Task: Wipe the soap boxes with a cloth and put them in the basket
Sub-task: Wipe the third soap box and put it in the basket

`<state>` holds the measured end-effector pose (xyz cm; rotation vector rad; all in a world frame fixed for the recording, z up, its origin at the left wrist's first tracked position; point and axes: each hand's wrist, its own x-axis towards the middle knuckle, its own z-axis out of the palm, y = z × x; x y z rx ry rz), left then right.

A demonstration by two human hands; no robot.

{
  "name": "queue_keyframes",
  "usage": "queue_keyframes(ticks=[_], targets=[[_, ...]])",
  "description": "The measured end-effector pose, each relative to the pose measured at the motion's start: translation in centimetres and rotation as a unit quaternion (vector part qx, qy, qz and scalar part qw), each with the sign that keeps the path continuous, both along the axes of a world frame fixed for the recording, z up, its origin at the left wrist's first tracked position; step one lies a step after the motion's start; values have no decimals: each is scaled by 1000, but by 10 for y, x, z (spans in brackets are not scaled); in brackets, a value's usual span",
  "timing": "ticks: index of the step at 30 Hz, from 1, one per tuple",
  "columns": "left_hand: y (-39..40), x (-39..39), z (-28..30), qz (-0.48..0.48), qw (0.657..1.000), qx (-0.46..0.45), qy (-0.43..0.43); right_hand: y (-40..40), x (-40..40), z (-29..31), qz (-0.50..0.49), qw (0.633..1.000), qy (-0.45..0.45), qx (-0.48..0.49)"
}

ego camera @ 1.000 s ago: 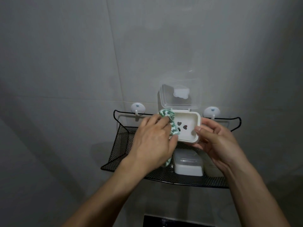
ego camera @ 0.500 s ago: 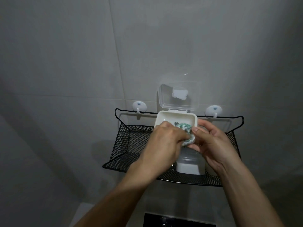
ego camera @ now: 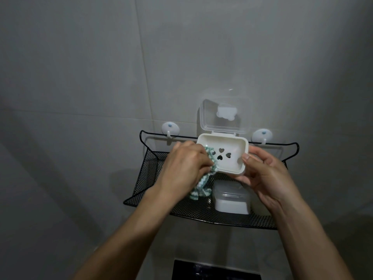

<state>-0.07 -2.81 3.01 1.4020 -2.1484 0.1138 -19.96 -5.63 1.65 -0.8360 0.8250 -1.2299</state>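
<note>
A white soap box [ego camera: 232, 156] with heart-shaped drain holes is held up in front of the basket, its clear lid [ego camera: 222, 116] hinged open and standing upright. My right hand [ego camera: 264, 170] grips its right end, thumb on the rim. My left hand [ego camera: 185, 166] grips a green-and-white cloth [ego camera: 203, 180] and presses it against the left inside of the box; the cloth's loose end hangs down below. A second soap box [ego camera: 232, 201], closed with a clear lid, sits in the black mesh basket [ego camera: 145, 178] directly beneath.
The basket hangs on the grey tiled wall from two white hooks [ego camera: 170, 129], the other hook [ego camera: 262, 136] at the right. A dark panel [ego camera: 212, 271] shows at the bottom edge below the basket.
My left hand slid the cloth from the middle of the box back to its left side, uncovering the heart holes. The box has tilted a little towards me.
</note>
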Motion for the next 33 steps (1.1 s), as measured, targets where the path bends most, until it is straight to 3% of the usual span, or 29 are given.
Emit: queue_keyframes(ticks=[6,10,20,24,26,29,33], targets=[[2,-23,5,-63,997,-27,20,0,11,2,18,1000,-6,-5],[10,-40,1,-51,997,-61,21,1,8,2,16,1000,-12,-9],[2,4,-7,-55,995,-69,-41,3,-11,11,-16,999,50,-2],[1,15,-9,-83,993,-68,-43,4,-13,13,-2,999,35,21],[2,22,-9,-96,993,-63,-5,6,-11,11,15,999,28,39],[6,26,-8,-35,986,-56,154,9,-10,9,25,998,29,48],[10,14,8,84,919,-64,379,14,-5,9,44,999,13,27]])
